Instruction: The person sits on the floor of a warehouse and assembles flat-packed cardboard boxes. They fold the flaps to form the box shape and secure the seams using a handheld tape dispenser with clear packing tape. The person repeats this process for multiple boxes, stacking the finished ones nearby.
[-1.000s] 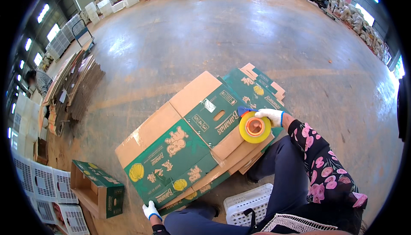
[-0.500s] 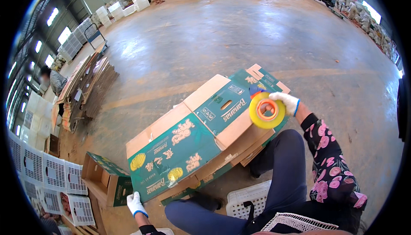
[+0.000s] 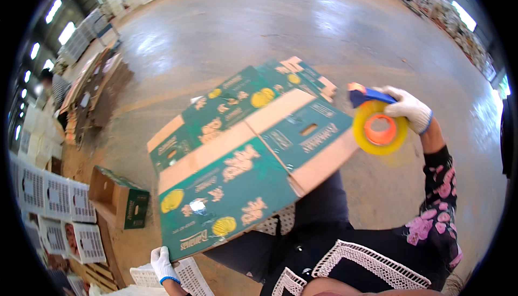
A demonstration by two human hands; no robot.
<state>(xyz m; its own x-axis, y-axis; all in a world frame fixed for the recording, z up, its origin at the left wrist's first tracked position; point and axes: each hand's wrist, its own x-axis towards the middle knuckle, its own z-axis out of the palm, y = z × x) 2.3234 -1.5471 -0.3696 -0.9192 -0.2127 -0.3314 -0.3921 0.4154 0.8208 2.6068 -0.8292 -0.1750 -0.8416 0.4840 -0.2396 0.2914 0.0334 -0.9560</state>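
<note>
A green printed banana carton [image 3: 226, 188], folded flat with tan flaps, lies tilted in front of me with its near edge over my legs. At its near-left corner, my left hand [image 3: 163, 264] in a white glove is closed on the cardboard edge. My right hand [image 3: 414, 110], also gloved, grips a tape dispenser [image 3: 372, 96] with a blue body and a yellow roll of tape on an orange core. The dispenser is held up to the right, apart from the carton. More flattened green cartons [image 3: 232, 92] lie beyond and partly under it.
An opened carton [image 3: 127, 199] stands on the floor to the left, near white perforated crates [image 3: 56, 193]. Farther off are a stack of flat cardboard [image 3: 89, 99], another person [image 3: 58, 87] and a trolley [image 3: 105, 32]. Another white crate [image 3: 195, 279] sits beside my left hand.
The carton's near side has risen and come toward me, uncovering cartons behind it. My right hand with the tape dispenser has moved right, away from the cardboard. The left hand still grips the corner.
</note>
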